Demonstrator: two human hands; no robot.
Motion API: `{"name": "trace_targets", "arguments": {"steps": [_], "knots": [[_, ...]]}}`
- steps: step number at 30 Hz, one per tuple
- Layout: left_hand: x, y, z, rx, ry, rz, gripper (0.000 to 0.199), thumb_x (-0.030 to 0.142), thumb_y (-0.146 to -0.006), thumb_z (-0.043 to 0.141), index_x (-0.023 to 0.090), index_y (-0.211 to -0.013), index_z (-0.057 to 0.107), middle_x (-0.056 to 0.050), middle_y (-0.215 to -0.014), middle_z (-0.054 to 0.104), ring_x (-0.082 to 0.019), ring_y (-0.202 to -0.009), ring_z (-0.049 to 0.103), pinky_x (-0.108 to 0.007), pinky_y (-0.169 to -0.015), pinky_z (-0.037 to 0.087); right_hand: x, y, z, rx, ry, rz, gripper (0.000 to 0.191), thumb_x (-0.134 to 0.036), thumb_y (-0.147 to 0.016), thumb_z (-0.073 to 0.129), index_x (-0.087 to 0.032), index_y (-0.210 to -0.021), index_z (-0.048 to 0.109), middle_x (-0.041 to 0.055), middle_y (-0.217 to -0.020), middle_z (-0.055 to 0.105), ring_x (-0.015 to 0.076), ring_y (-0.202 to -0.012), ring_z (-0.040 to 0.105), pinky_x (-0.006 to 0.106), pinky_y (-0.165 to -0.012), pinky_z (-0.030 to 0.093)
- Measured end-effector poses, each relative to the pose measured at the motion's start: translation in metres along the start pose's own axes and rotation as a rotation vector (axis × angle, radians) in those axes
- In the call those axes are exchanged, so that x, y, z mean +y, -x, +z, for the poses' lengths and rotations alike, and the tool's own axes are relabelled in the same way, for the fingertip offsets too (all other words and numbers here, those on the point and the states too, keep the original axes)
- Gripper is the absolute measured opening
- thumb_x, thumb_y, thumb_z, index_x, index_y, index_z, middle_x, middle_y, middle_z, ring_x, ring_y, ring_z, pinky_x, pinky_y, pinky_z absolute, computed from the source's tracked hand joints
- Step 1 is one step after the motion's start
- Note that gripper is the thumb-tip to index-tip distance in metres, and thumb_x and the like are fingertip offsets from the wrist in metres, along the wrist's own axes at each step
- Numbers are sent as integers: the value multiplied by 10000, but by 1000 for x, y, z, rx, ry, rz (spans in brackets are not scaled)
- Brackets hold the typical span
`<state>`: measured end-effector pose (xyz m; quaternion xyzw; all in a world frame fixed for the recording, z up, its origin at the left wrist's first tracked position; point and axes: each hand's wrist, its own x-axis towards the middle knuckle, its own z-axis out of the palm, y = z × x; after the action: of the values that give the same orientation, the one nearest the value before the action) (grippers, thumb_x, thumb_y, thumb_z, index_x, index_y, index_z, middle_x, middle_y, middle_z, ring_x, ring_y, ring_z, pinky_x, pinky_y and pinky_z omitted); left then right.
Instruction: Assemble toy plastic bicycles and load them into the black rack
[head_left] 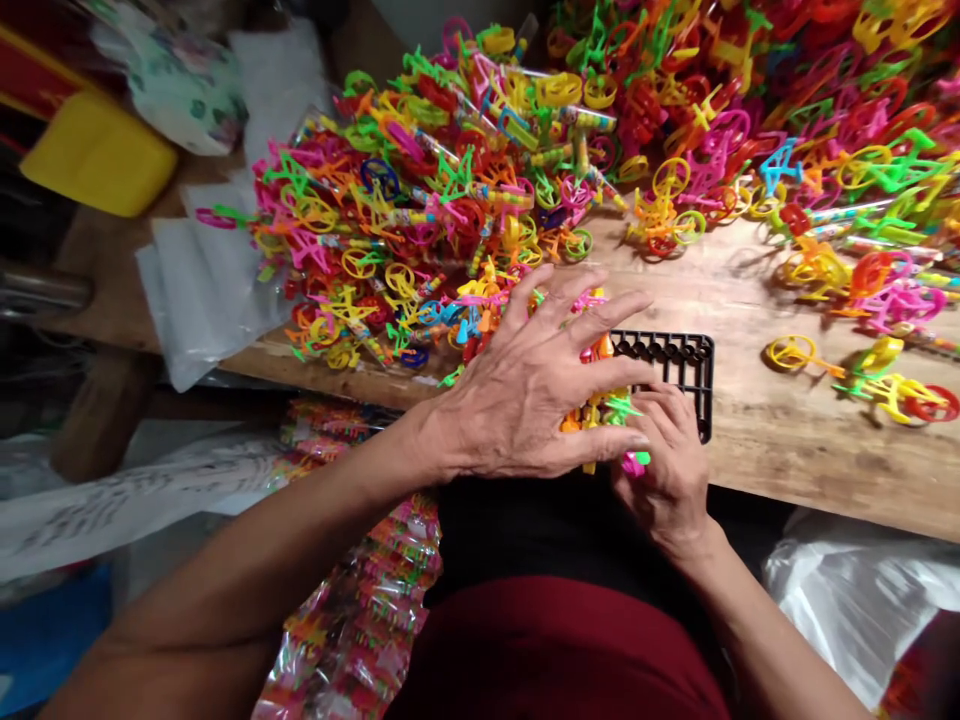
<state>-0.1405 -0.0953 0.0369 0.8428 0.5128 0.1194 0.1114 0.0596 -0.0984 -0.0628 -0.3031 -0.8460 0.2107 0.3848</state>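
Observation:
My left hand (547, 390) is spread palm down over small colourful plastic pieces (596, 410), fingers apart, near the table's front edge. Beside it, my right hand (667, 460) is curled, its fingers bent against the pieces and the near side of a black plastic rack (695, 375). A green and pink piece (636, 464) shows between the thumb of my left hand and my right hand. What the curled fingers hold, if anything, is hidden. The left part of the rack lies under my hands.
A heap of colourful plastic toys (420, 210) covers the wooden table (757, 450) behind and left, with more toys (885, 290) at right. Clear plastic bags (217, 280) lie left. A strip of filled packets (375, 600) hangs below the edge. A yellow container (101, 155) stands upper left.

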Motion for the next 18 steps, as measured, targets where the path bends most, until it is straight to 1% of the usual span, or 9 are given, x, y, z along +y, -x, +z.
{"name": "trace_targets", "arguments": {"steps": [2,3,6,9,10,11,14,18], "knots": [[-1,0,-1,-11,-7,-5,499,576,-901,584,314,-1324,624,-23,-1628,424,-330,-1526,334,-610,-1270,159,1,3,3,25,-38,2,326,-152,-868,508,-211,-1178,587,96,-985,690,275,-975,642,577,-1015,500],[-1,0,-1,-13,-14,-13,481,542,-905,572,301,-1319,623,-20,-1629,422,-328,-1525,339,-604,-1275,165,2,4,4,38,-58,2,347,-127,-852,523,-216,-1181,589,89,-982,699,271,-964,653,581,-1019,510],[0,-1,0,-3,-46,-43,379,447,-923,503,275,-1222,662,12,-1628,423,-324,-1515,365,-598,-1278,187,5,7,5,69,-94,-21,396,-98,-831,556,-243,-1197,596,67,-975,722,271,-952,685,595,-1026,534],[2,-2,1,-9,-78,-58,382,390,-921,415,229,-1152,674,39,-1622,425,-340,-1512,369,-602,-1270,189,9,10,5,67,-86,-45,395,-127,-852,556,-257,-1222,604,66,-985,733,288,-969,706,616,-1023,544],[3,-2,2,-11,-85,-58,387,370,-908,411,211,-1146,672,36,-1622,424,-347,-1513,364,-600,-1271,181,10,10,5,67,-83,-53,390,-138,-861,552,-256,-1230,605,68,-988,734,291,-970,710,626,-1021,546],[4,-2,2,-8,-89,-60,381,355,-892,428,206,-1147,669,35,-1623,423,-350,-1515,360,-599,-1274,171,11,10,5,70,-81,-59,385,-145,-870,548,-257,-1234,605,67,-988,735,291,-970,712,633,-1018,548],[6,-1,3,-4,-88,-81,353,338,-847,527,235,-1155,663,22,-1632,414,-340,-1521,357,-606,-1289,155,10,9,5,74,-87,-70,383,-133,-870,551,-262,-1226,610,61,-986,733,278,-959,710,635,-1026,550],[7,0,3,6,-81,-90,309,319,-861,546,256,-1137,669,9,-1627,423,-327,-1519,358,-621,-1288,159,6,6,4,64,-83,-84,402,-95,-835,565,-235,-1207,625,70,-970,722,267,-932,697,631,-1033,546]]}}
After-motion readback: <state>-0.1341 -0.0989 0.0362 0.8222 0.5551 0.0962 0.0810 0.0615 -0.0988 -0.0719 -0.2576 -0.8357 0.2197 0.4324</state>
